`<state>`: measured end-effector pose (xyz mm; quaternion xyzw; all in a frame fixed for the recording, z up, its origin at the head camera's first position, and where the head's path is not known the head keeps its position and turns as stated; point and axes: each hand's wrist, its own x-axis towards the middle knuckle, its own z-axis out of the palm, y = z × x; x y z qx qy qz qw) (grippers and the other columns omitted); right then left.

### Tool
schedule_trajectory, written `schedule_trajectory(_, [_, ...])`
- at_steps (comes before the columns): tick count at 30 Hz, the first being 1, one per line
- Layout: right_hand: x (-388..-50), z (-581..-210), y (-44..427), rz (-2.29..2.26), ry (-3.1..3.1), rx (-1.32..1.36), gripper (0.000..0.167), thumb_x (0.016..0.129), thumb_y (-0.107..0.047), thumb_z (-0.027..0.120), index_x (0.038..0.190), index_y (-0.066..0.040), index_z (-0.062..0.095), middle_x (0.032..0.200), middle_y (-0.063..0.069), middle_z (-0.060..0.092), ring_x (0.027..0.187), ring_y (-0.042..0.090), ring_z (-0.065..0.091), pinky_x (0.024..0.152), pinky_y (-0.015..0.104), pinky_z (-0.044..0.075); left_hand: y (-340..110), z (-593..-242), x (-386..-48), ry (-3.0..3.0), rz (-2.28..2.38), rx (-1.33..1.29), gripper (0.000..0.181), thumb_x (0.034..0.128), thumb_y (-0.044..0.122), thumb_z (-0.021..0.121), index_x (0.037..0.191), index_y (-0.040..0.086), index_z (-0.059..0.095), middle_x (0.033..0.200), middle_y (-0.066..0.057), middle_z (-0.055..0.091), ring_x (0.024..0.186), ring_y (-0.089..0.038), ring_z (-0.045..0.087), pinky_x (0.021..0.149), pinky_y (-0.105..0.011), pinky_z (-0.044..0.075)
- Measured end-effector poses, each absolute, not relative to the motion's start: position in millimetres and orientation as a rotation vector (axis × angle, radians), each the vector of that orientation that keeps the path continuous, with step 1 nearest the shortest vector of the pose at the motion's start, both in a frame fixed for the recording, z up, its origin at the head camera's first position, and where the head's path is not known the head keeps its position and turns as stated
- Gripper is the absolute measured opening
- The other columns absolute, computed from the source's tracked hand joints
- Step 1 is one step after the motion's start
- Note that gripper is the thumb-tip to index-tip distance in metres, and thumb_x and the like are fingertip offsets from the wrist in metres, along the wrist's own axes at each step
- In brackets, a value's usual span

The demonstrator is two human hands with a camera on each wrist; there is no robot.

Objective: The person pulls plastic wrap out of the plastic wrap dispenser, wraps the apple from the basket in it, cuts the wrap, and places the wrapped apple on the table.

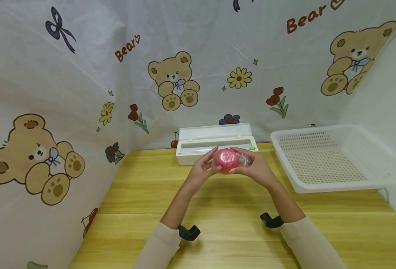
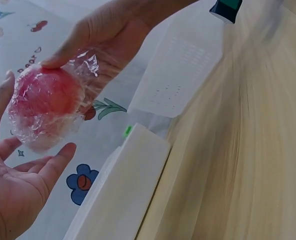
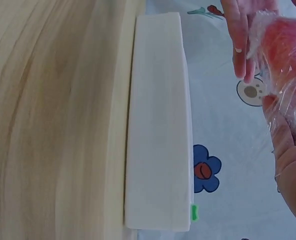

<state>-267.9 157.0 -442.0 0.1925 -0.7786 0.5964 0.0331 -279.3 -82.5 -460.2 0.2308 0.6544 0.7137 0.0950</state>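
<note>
A round pinkish-red thing wrapped in clear cling film [image 1: 226,160], which looks like a fruit, is held up above the table. My right hand [image 1: 256,170] grips it, thumb on one side and fingers on the other, partly hidden behind the loose film; the right wrist view also shows this hand [image 3: 293,165]. On the other side is my left hand [image 1: 199,173]. Its fingers are spread and fairly straight around the wrapped thing [image 2: 45,102], and the left wrist view shows this hand [image 2: 18,195] beneath and beside it, slightly apart.
Behind the hands stands a long white box [image 1: 186,158] with its lid raised and a green piece at its right end, like a cling film dispenser. A white plastic basket [image 1: 305,186] sits at the right. The wooden table [image 1: 224,228] meets a patterned cloth wall [image 1: 211,97].
</note>
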Motion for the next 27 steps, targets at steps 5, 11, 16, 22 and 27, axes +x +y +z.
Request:
schedule_trajectory(5, [-265.8,-440.1,157.6,1.827,-2.448,0.636,0.068,0.078,-0.028,0.091,0.140,-0.023,0.064,0.138,0.006,0.062,0.119,0.030,0.060,0.091,0.034,0.058,-82.9,-459.9,-279.8,2.005,2.038,0.831,0.079,0.0896,0.018,0.080,0.157,0.022,0.040,0.156,-0.004,0.044,0.134,-0.029,0.052,0.101,-0.039,0.053])
schedule_trajectory(11, [-267.0,-441.7,157.2,1.834,-2.448,0.676,0.067,0.079,-0.027,0.090,0.140,-0.023,0.063,0.138,0.006,0.062,0.118,0.030,0.061,0.091,0.033,0.058,-82.4,-458.8,-278.8,2.047,2.034,0.857,0.072,0.0891,0.007,0.079,0.153,0.021,0.047,0.150,-0.005,0.052,0.127,-0.026,0.056,0.100,-0.038,0.054])
schedule_trajectory(16, [-267.3,-442.5,156.8,1.872,-2.425,0.737,0.067,0.080,-0.022,0.089,0.140,-0.019,0.062,0.138,0.007,0.062,0.116,0.031,0.062,0.090,0.033,0.058,-82.9,-459.3,-279.5,2.061,2.057,0.843,0.071,0.0862,0.009,0.082,0.150,0.016,0.051,0.146,-0.005,0.055,0.126,-0.026,0.057,0.099,-0.038,0.054])
schedule_trajectory(22, [-266.9,-439.9,159.1,1.836,-2.399,0.769,0.061,0.089,-0.020,0.081,0.145,-0.016,0.057,0.146,0.007,0.057,0.129,0.030,0.055,0.099,0.031,0.053,-84.3,-460.9,-279.9,2.071,2.095,0.795,0.070,0.0841,0.016,0.085,0.147,0.019,0.054,0.144,-0.005,0.055,0.124,-0.028,0.059,0.096,-0.040,0.056])
schedule_trajectory(27, [-265.2,-434.6,160.4,1.798,-2.202,0.747,0.046,0.102,-0.012,0.062,0.147,-0.008,0.054,0.149,0.012,0.053,0.137,0.032,0.049,0.102,0.020,0.047,-85.3,-461.0,-281.1,2.101,2.139,0.740,0.068,0.0832,0.019,0.087,0.144,0.021,0.056,0.143,-0.004,0.056,0.125,-0.029,0.058,0.095,-0.041,0.056])
